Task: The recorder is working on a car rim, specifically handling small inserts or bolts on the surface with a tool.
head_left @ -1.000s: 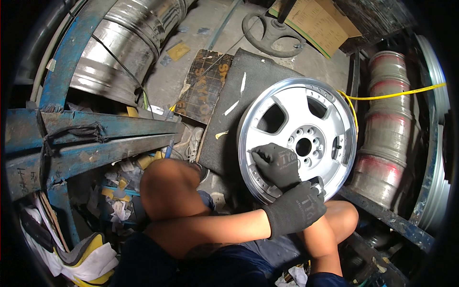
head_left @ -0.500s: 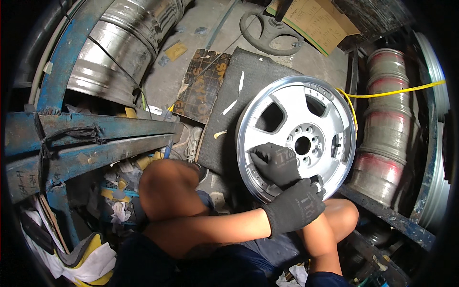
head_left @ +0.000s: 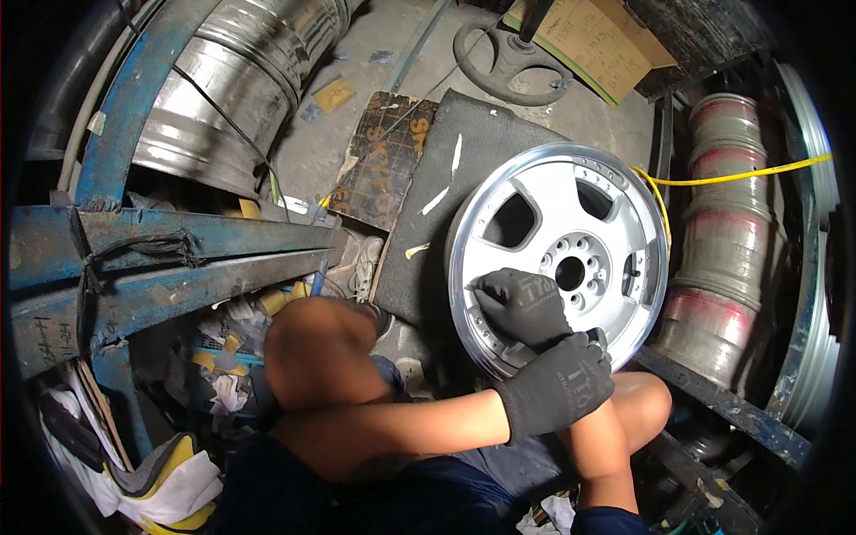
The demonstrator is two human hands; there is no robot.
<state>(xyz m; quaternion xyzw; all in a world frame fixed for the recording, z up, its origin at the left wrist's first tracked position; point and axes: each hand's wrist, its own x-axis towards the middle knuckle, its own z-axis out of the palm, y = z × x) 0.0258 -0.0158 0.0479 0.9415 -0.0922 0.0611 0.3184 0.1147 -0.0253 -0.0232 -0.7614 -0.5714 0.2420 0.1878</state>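
A silver alloy wheel [head_left: 557, 259] with broad spokes leans tilted on a dark grey mat [head_left: 455, 178], its lower rim resting between the seated person's knees. Both hands wear dark knit gloves. The left hand [head_left: 553, 383], its bare forearm crossing the lap from the left, is closed over the lower rim of the wheel; whether it clasps a tool there cannot be told. The right hand [head_left: 522, 305] lies on the wheel's lower left spoke, fingers curled and pressed to the metal just beside the hub holes; anything under the fingertips is hidden.

Surroundings: a blue steel frame [head_left: 160, 259] runs across the left, close to the person's raised left knee [head_left: 316, 352]. Behind it lies a large bare steel rim [head_left: 232, 80]. A worn patterned board [head_left: 383, 165] lies beside the mat, partly under it. To the right stands a stack of reddish-tinted rims [head_left: 727, 241], crossed by a yellow cord [head_left: 740, 176] that reaches the wheel's upper edge. A black steering wheel [head_left: 508, 58] and a sheet of cardboard [head_left: 597, 45] lie on the floor beyond. Paper scraps [head_left: 223, 357] litter the ground beneath the frame.
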